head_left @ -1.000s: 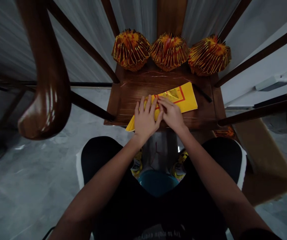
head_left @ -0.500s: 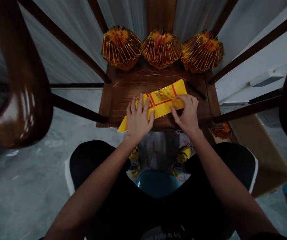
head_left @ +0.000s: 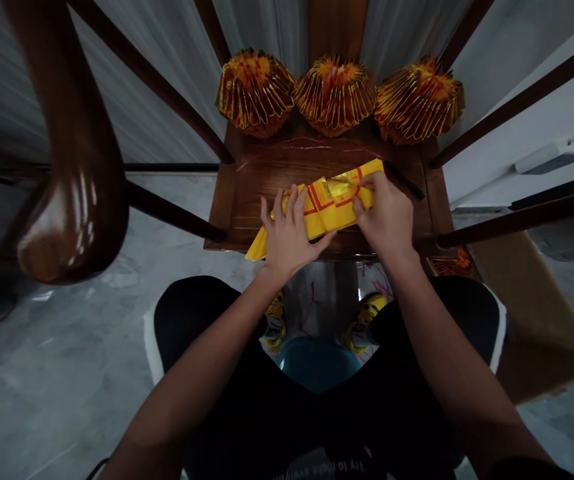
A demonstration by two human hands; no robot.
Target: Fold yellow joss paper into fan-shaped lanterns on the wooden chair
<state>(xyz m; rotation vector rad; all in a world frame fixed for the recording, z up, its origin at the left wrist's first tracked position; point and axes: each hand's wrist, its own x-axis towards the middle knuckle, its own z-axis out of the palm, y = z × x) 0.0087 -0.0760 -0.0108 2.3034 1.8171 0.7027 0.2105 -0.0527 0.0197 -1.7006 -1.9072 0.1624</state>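
A folded sheet of yellow paper [head_left: 323,215] with red lines and gold foil lies slantwise on the wooden chair seat [head_left: 259,167]. My left hand [head_left: 289,233] rests flat on its left part, fingers spread and thumb stretched out to the right. At the paper's right end, my right hand [head_left: 389,210] pinches the paper between thumb and fingers. A thin black stick-like object [head_left: 407,182] lies on the seat just beyond my right hand, partly hidden by it.
Along the back of the seat stand three pleated gold-and-orange paper ornaments, at left [head_left: 255,93], middle [head_left: 335,97] and right [head_left: 419,101]. Wooden armrests [head_left: 74,227] flank the seat. An open cardboard box [head_left: 531,293] with another ornament [head_left: 454,261] sits at lower right.
My right hand has closed on the paper's right end, and the paper bulges a little there. My left thumb has stretched further out. The whole view has shifted slightly.
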